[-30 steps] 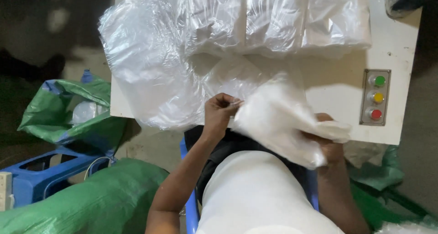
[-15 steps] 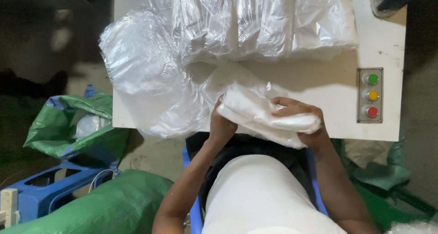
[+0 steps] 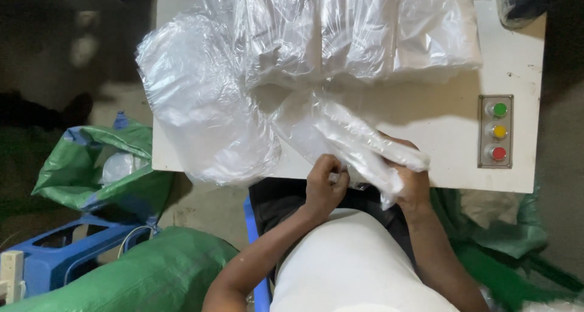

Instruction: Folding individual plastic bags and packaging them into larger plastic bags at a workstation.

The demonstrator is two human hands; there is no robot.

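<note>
At the near edge of the white table (image 3: 456, 114), both my hands hold a folded white item inside a clear plastic bag (image 3: 356, 144). My left hand (image 3: 325, 187) pinches the bag's near end at the table edge. My right hand (image 3: 410, 181) grips the bag from beneath on the right, partly hidden by the plastic. A large loose sheet of clear plastic bags (image 3: 201, 114) spreads over the table's left side, overhanging its edge. Several packed clear bags (image 3: 353, 29) lie in a row at the back of the table.
A grey panel with green, yellow and red buttons (image 3: 497, 131) sits on the table's right. Green woven sacks (image 3: 106, 166) lie on the floor at left and lower left, a blue crate (image 3: 58, 257) beside them. More green sacking (image 3: 511, 245) lies at right.
The white item was held up and unfolded near my chest, then folded down. Now it lies lower and flatter inside the clear bag, and both hands have dropped to the table's near edge.
</note>
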